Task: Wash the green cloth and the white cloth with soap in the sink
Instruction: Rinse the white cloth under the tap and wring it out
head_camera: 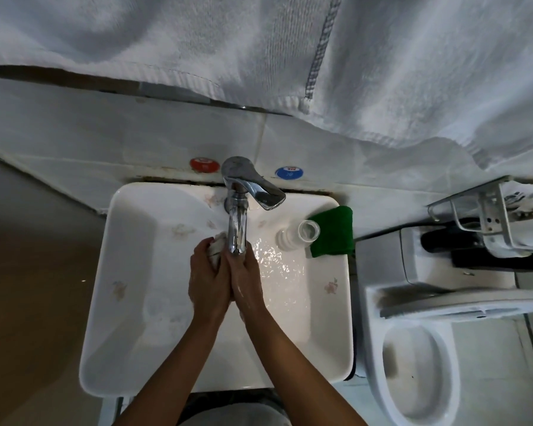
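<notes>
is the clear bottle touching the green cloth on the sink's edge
Touching. The head view shows the clear bottle lying on its side on the sink rim, its open mouth resting on the green cloth with no gap between.

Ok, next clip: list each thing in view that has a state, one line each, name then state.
white cloth: bunched between both hands, under the spout
left hand: grips the white cloth
right hand: pressed against the left hand, on the cloth
tap: whether water is running cannot be told
sink: wet right of the hands
green cloth: folded on the sink's right rim, untouched
bottle: lying on its side, open
toilet: lid up
</notes>
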Motion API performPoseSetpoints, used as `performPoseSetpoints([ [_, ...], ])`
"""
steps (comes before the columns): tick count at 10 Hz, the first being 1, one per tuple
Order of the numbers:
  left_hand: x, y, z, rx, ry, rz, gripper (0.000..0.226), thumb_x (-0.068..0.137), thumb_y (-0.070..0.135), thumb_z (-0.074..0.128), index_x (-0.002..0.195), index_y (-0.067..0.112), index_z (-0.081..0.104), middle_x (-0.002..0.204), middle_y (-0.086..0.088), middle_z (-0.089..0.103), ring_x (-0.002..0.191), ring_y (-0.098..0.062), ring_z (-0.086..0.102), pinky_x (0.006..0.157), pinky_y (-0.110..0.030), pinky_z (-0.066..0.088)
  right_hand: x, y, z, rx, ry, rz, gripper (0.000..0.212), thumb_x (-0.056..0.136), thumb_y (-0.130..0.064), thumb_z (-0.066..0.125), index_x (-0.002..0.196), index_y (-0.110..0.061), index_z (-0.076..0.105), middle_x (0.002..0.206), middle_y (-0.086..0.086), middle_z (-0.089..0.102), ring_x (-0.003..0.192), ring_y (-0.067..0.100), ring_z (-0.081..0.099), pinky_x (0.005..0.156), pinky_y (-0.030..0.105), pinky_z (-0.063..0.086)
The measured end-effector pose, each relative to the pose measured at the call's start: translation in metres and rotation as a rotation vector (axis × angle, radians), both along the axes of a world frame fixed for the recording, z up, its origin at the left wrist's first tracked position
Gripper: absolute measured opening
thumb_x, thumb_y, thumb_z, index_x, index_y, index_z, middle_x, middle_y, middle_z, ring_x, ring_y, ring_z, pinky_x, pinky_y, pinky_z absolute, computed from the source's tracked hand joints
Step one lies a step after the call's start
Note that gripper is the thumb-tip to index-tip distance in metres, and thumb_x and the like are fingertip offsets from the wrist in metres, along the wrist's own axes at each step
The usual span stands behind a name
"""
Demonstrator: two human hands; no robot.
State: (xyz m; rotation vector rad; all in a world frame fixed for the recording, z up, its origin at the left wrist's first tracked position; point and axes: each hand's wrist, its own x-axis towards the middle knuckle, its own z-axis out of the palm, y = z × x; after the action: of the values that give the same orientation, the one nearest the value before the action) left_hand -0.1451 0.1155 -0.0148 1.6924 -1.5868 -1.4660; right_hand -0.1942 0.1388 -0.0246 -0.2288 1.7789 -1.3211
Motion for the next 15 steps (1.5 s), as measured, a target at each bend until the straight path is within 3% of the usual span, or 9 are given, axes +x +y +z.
performPoseSetpoints([
  [2,-0.010,-0.007,0.000,-0.024,-0.002,-0.048,0.053,0.076,0.046,0.049,0.124,0.021,0.046,0.118,-0.004,0.057,0.103,-0.021,0.058,0.088,-0.037,0.047,-0.012,0.001,0.002,0.044,0.028,-0.003,0.039,0.071,-0.046,0.057,0.104,-0.025,0.064,0.094,-0.005,0.070,0.088,0.010,0.067,0.083,0.036,0.055],
  [4,-0.015,-0.005,-0.002,-0.003,-0.057,-0.041,0.023,0.089,0.037,0.055,0.094,0.014,0.052,0.080,-0.001,0.061,0.079,-0.027,0.063,0.068,-0.035,0.049,-0.018,0.006,0.000,0.026,0.079,-0.074,0.014,0.079,-0.034,0.063,0.082,-0.023,0.070,0.082,0.001,0.070,0.078,0.016,0.066,0.076,0.043,0.053],
  [6,-0.009,0.003,-0.015,-0.053,-0.035,-0.020,0.033,0.096,0.030,0.049,0.082,0.005,0.064,0.075,-0.012,0.067,0.072,-0.028,0.065,0.068,-0.039,0.054,-0.019,0.012,0.006,0.084,0.131,-0.062,0.036,0.087,-0.028,0.052,0.052,-0.029,0.058,0.054,-0.006,0.058,0.057,0.013,0.054,0.064,0.039,0.049],
  [7,-0.009,0.002,-0.014,-0.024,-0.014,0.015,0.030,0.098,0.026,0.046,0.080,0.007,0.062,0.069,-0.006,0.063,0.068,-0.022,0.061,0.067,-0.032,0.050,-0.015,0.012,0.004,0.074,0.181,-0.077,0.037,0.091,-0.024,0.050,0.054,-0.019,0.054,0.053,-0.002,0.058,0.053,0.012,0.054,0.056,0.033,0.046],
  [9,-0.004,-0.014,-0.007,0.029,0.099,0.039,0.018,0.098,0.022,0.047,0.089,0.009,0.056,0.073,0.000,0.059,0.066,-0.016,0.063,0.045,-0.018,0.044,-0.017,0.005,0.000,0.052,0.105,0.106,0.018,0.086,-0.048,0.059,0.094,-0.032,0.063,0.093,-0.008,0.070,0.090,0.008,0.066,0.083,0.035,0.053],
  [11,-0.002,-0.019,0.005,0.130,0.246,-0.066,0.024,0.098,0.029,0.047,0.118,0.019,0.056,0.106,0.000,0.064,0.095,-0.015,0.062,0.081,-0.029,0.050,-0.027,0.006,0.005,0.039,0.002,0.274,0.038,0.090,-0.049,0.059,0.124,-0.033,0.055,0.120,-0.009,0.065,0.112,0.010,0.060,0.101,0.034,0.046],
  [12,0.000,-0.022,0.004,0.243,0.306,-0.106,0.033,0.098,0.017,0.045,0.130,0.010,0.050,0.117,-0.008,0.059,0.106,-0.021,0.056,0.099,-0.041,0.043,-0.032,0.006,0.010,0.015,-0.116,0.219,0.036,0.090,-0.033,0.064,0.122,-0.019,0.059,0.118,0.002,0.067,0.107,0.013,0.062,0.092,0.028,0.048],
  [13,0.009,-0.021,0.016,0.341,0.300,-0.236,0.040,0.097,-0.001,0.037,0.128,0.023,0.046,0.111,0.003,0.059,0.095,-0.013,0.058,0.086,-0.037,0.048,-0.042,0.009,0.012,0.024,-0.218,0.231,0.024,0.085,-0.023,0.068,0.104,-0.011,0.063,0.095,0.005,0.068,0.086,0.013,0.062,0.068,0.019,0.050],
  [15,0.006,-0.020,-0.004,0.147,0.110,-0.180,0.056,0.086,0.048,0.051,0.131,0.015,0.048,0.124,-0.006,0.058,0.113,-0.022,0.057,0.095,-0.040,0.048,-0.031,0.005,0.012,-0.027,-0.206,-0.089,0.010,0.088,-0.015,0.062,0.086,-0.006,0.062,0.077,0.008,0.065,0.069,0.009,0.064,0.061,0.018,0.049],
])
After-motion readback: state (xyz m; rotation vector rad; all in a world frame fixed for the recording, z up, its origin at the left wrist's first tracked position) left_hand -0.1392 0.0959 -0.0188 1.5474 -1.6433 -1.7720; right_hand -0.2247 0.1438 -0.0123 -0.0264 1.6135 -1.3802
